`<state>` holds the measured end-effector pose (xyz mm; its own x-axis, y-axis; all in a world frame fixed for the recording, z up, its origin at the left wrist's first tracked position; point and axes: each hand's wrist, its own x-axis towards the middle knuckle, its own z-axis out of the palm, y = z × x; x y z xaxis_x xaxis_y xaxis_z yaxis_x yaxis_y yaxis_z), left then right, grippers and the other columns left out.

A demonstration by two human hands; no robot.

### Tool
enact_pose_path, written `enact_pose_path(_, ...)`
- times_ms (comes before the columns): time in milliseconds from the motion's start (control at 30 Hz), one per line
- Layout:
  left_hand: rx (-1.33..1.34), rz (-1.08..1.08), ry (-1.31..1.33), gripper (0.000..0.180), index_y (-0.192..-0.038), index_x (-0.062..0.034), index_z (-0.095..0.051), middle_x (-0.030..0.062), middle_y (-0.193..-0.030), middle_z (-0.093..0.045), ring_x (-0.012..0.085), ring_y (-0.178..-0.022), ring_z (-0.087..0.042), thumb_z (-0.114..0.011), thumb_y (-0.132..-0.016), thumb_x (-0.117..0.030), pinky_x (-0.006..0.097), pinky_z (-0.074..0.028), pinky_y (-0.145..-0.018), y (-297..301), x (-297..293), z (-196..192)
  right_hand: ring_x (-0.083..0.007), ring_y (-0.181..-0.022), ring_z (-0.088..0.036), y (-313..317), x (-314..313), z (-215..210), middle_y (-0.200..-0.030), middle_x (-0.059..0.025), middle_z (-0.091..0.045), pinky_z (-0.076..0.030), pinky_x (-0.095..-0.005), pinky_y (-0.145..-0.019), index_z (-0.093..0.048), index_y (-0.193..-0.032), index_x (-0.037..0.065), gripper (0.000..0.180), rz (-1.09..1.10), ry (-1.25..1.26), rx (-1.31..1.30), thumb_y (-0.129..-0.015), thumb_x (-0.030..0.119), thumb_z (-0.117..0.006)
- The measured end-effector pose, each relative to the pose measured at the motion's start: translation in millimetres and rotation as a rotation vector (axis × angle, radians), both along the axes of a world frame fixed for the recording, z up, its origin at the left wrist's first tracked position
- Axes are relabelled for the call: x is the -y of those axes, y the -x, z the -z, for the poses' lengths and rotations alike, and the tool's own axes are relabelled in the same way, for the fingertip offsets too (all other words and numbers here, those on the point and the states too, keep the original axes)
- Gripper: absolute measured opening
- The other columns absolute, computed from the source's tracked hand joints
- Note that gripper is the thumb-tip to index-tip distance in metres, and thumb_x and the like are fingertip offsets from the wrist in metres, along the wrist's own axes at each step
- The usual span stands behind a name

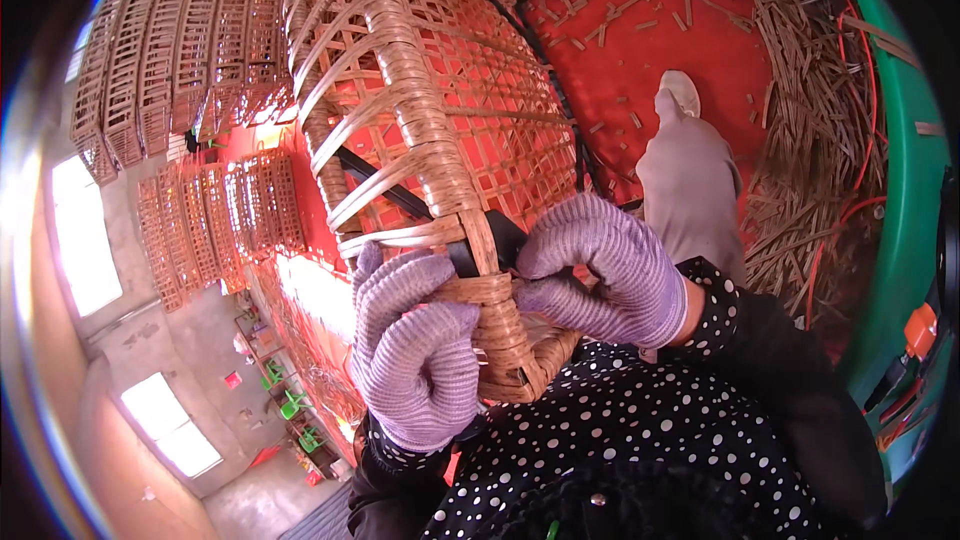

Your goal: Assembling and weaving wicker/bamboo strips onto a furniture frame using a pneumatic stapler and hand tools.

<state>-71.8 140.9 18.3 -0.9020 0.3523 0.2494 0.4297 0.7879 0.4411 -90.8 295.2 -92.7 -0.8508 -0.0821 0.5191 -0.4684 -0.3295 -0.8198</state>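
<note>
A large brown wicker basket (381, 50) with an open lattice side leans across my lap, its thick wrapped rim running down toward me. My left hand (415, 350), in a striped purple-white glove, is closed with curled fingers against the wrapped corner of the rim. On the other side of that corner, my right hand (610, 265), gloved alike, pinches thumb and forefinger together close to the rim. What lies between its fingertips is hidden. A black band (505, 238) passes beneath the wrapping, right by the right fingertips. Pale loops of strip (365, 190) cross the rim's left side.
Stacked woven panels (185, 50) stand at the far left, with more wicker pieces (220, 225) below them. Cut strips (800, 140) lie heaped on the red floor (640, 50) at right. Beyond them is a green frame (900, 190) with an orange cable. My shoe (680, 92) is ahead.
</note>
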Motion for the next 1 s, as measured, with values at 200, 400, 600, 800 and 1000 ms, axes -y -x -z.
enact_pose_path(200,0.005,0.015,0.028,0.005,-0.075,-0.0076,-0.060,0.0128,-0.100,-0.058,0.0310,-0.099,-0.055,-0.063,-0.071,-0.006,0.052,-0.029,-0.097,0.4,0.1,-2.6,-0.0231,-0.077,-0.058,4.8,-0.8,1.6,-0.083,-0.0045,-0.061,-0.046,-0.0333,-0.068,-0.057,-0.091,0.007,0.022,-0.023,-0.039,-0.005,-0.073,0.008,-0.069)
enact_pose_path(400,-0.188,0.030,0.218,0.011,-0.077,-0.0083,-0.063,0.0073,-0.092,-0.054,0.0270,-0.097,-0.051,-0.066,-0.066,-0.007,0.045,-0.039,-0.089,-2.8,-7.1,-8.6,-0.0280,-0.073,-0.058,9.7,-5.9,0.5,-0.081,-0.0089,-0.058,-0.047,-0.0358,-0.063,-0.054,-0.094,0.007,0.019,-0.018,-0.076,-0.059,-0.078,0.012,-0.062)
enact_pose_path(600,-0.137,0.009,0.295,0.015,-0.078,-0.0080,-0.067,0.0055,-0.084,-0.054,0.0250,-0.081,-0.054,-0.066,-0.063,-0.006,0.035,-0.045,-0.073,-10.7,-6.6,-12.3,-0.0284,-0.071,-0.058,13.3,-10.0,-12.0,-0.079,-0.0098,-0.057,-0.048,-0.0362,-0.062,-0.054,-0.093,0.007,0.019,-0.027,-0.142,-0.147,-0.078,0.013,-0.062)
enact_pose_path(800,-0.134,0.105,0.192,0.021,-0.087,-0.0037,-0.065,0.0113,-0.092,-0.061,0.0280,-0.082,-0.060,-0.064,-0.066,-0.003,0.037,-0.048,-0.073,-7.5,-4.1,-3.6,-0.0241,-0.071,-0.058,9.4,-17.0,-16.2,-0.079,-0.0060,-0.059,-0.047,-0.0321,-0.062,-0.060,-0.092,0.009,0.022,-0.015,-0.264,-0.039,-0.073,0.014,-0.069)
enact_pose_path(1000,-0.068,0.105,0.082,0.015,-0.084,-0.0010,-0.062,0.0138,-0.090,-0.061,0.0290,-0.079,-0.061,-0.062,-0.069,0.003,0.037,-0.049,-0.072,-3.4,-7.2,-3.6,-0.0204,-0.071,-0.059,14.3,-18.8,-19.9,-0.080,-0.0072,-0.058,-0.047,-0.0290,-0.061,-0.059,-0.091,0.006,0.015,0.031,-0.314,-0.007,-0.076,0.006,-0.064)
